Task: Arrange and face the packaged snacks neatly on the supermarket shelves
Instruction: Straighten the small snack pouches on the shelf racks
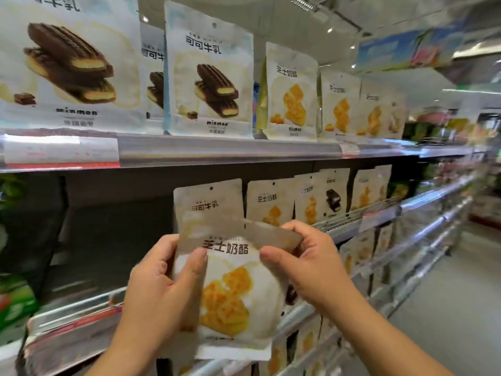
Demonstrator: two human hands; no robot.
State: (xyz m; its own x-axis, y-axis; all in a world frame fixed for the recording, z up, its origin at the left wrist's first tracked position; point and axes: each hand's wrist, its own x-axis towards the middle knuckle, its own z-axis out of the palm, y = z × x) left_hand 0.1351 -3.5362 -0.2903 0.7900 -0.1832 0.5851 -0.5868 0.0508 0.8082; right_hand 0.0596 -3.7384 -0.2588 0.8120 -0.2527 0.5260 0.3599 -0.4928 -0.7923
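Here we hold one cheese snack bag: left hand fingers curled round its side, right hand pinching its folded top.

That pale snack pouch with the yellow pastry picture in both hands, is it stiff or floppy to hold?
Probably floppy: the pale snack pouch has its top edge folded over between the fingers. Likely light, since pinches from the left hand and right hand support it. It bulges, so seemingly puffy.

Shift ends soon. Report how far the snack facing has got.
Done: the top shelf packs stand upright, facing out. In hand: left hand and right hand hold a cheese snack pack, its top flap bent. Left: the dark gap on the middle shelf needs filling.
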